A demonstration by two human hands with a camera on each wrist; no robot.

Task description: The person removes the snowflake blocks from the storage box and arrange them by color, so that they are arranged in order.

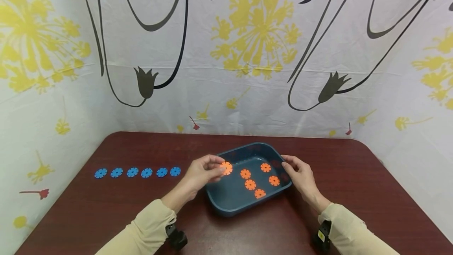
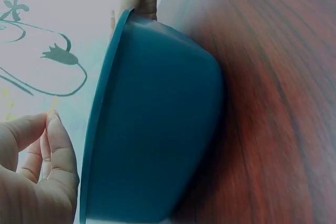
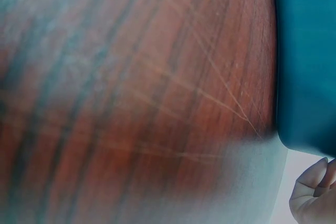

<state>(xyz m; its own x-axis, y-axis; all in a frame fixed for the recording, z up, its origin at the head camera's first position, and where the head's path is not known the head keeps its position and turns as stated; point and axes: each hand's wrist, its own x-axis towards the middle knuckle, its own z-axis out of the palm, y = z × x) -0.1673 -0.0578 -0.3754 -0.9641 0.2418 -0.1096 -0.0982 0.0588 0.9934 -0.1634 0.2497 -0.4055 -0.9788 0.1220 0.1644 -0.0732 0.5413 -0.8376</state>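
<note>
My left hand (image 1: 201, 174) pinches an orange notched disc (image 1: 227, 168) between thumb and fingertips, above the left side of a blue tray (image 1: 226, 204). Seen edge-on in the left wrist view, that disc is a thin sliver (image 2: 53, 104) at the fingertips. Several more orange discs (image 1: 250, 184) lie spread over the tray's floor, toward its middle and right. My right hand (image 1: 302, 176) grips the tray's right end, thumb at the rim. The right wrist view catches only part of the right hand (image 3: 315, 192), beside the tray's outer wall (image 3: 310, 61).
To the left, a row of several blue notched discs (image 1: 132, 172) lies on the dark red wooden table (image 1: 141, 148). A white patterned cloth (image 1: 198, 58) hangs behind the table and along both sides.
</note>
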